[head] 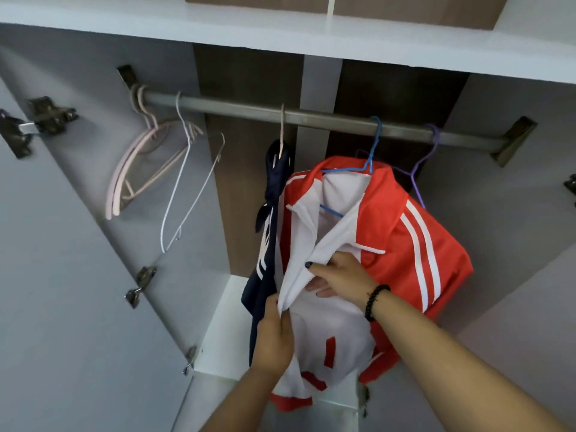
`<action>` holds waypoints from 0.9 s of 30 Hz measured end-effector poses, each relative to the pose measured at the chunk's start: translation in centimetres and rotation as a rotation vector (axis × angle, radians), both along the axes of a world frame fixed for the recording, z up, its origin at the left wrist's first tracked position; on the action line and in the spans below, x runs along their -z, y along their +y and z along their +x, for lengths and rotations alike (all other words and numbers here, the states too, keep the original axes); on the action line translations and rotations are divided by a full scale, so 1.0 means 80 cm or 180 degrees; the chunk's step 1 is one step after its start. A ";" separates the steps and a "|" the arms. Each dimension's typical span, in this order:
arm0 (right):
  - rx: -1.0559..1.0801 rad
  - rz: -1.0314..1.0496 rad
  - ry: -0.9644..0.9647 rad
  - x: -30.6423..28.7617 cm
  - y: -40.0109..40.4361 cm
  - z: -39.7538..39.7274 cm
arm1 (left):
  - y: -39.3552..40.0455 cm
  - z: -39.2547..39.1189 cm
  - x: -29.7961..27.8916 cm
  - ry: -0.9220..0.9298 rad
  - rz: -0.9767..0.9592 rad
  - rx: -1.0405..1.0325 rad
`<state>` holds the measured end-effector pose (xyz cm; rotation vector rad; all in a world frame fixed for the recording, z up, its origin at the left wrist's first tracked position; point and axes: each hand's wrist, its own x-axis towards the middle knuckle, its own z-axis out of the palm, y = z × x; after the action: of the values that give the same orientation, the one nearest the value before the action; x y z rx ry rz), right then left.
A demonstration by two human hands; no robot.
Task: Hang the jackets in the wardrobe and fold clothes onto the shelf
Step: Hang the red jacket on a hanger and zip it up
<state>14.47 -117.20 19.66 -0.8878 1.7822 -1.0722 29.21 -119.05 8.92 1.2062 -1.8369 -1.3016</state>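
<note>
Red and white jacket (414,232) is hanging on a blue hanger (372,151) from the wardrobe rail (311,116), right of a navy jacket (268,244). Left hand (274,335) is pinching the white front edge low down, its grip holding fabric. Right hand (336,275) is gripping the other front edge just above. Spare pink hangers (131,176) and a white hanger (177,188) are hanging at the rail's left.

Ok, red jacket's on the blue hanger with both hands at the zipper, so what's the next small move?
Probably draw the zipper edges together and start zipping. The red jacket hangs open on the blue hanger, the left hand pinches one front edge and the right hand holds the other.
</note>
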 end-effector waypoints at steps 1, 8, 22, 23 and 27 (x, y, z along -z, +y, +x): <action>0.0081 -0.0004 -0.0105 0.002 0.010 0.000 | -0.003 0.005 -0.002 0.0080 -0.0048 0.0034; -0.0277 0.0364 -0.0007 0.081 0.084 0.049 | -0.015 0.021 -0.043 0.0576 0.0406 0.0680; 0.0221 0.0128 0.1546 0.130 0.098 0.157 | -0.044 0.051 -0.095 0.1440 0.2253 0.1031; 0.0294 0.0101 0.1515 0.128 0.099 0.161 | -0.045 0.056 -0.099 0.1449 0.2237 0.1081; 0.0722 -0.0001 0.0934 0.107 0.104 0.178 | -0.050 0.087 -0.102 0.1380 0.2362 0.1142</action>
<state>28.72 -108.84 11.07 -0.8946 2.1679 -1.1285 36.16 -123.07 17.10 0.8201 -1.3116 -2.3664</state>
